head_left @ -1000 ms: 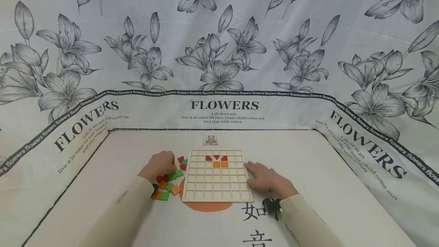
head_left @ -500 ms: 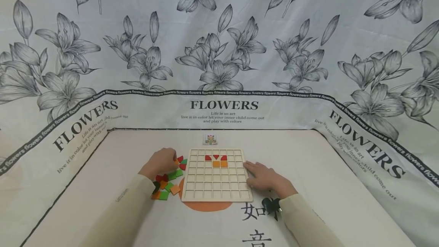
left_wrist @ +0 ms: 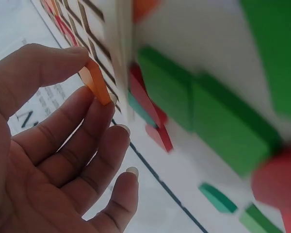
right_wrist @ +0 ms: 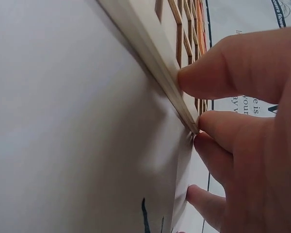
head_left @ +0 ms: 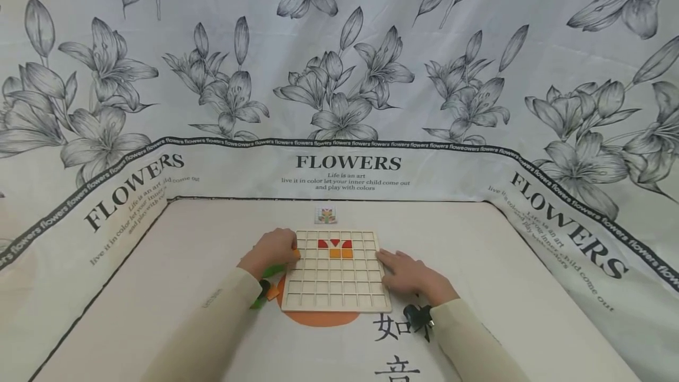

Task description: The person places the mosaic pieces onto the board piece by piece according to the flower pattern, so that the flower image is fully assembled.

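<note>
My left hand (head_left: 273, 252) pinches an orange tile (left_wrist: 97, 83) between thumb and fingers, at the left rim of the wooden grid board (head_left: 336, 310). In the left wrist view the tile stands tilted beside the grid. Two red quarter-round tiles with a red triangle (head_left: 335, 243) between them sit in one row of cells. Directly below are two orange squares (head_left: 340, 253). My right hand (head_left: 408, 274) rests against the board's right edge, fingers extended; in the right wrist view its thumb touches the rim.
Loose green tiles (left_wrist: 167, 90) and red tiles (left_wrist: 157, 121) lie left of the board, partly hidden by my left arm in the head view. A small card with a coloured pattern (head_left: 325, 216) lies behind the board. A flower-printed cloth (head_left: 347, 111) stands around the table.
My left hand has moved right from the loose tiles to the board's left edge, carrying the orange tile. My right hand stays at the right edge.
</note>
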`<act>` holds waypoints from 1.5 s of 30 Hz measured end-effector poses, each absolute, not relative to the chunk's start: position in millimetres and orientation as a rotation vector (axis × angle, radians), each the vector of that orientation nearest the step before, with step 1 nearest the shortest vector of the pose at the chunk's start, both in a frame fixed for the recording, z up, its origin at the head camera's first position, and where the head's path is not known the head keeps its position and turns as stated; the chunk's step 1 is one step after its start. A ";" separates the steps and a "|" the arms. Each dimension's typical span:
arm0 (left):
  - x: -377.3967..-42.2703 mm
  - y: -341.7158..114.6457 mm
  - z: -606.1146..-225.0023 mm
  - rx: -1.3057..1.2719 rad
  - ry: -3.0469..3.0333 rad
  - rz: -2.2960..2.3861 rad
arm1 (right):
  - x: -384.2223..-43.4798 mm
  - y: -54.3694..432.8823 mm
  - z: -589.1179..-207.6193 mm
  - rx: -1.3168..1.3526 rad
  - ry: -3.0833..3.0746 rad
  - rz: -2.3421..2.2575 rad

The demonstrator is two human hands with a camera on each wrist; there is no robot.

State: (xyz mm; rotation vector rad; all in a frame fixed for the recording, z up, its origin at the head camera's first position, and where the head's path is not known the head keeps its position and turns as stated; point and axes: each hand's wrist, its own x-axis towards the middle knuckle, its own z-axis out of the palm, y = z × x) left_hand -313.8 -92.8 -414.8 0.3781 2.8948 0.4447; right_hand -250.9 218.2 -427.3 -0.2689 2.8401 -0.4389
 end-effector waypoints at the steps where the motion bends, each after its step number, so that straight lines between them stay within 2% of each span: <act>1: -313.4 -89.6 -414.9 0.392 2.897 0.438 | -250.6 217.8 -427.1 -0.265 2.837 -0.447; 10: -315.4 -66.4 -417.4 0.402 2.907 0.439 | -251.8 217.4 -427.4 -0.252 2.819 -0.453; 28: -321.8 -39.8 -420.1 0.601 2.947 0.378 | -255.2 218.7 -427.4 -0.258 2.787 -0.448; 45: -321.3 -34.0 -420.8 0.560 2.911 0.420 | -259.1 216.9 -430.3 -0.251 2.797 -0.407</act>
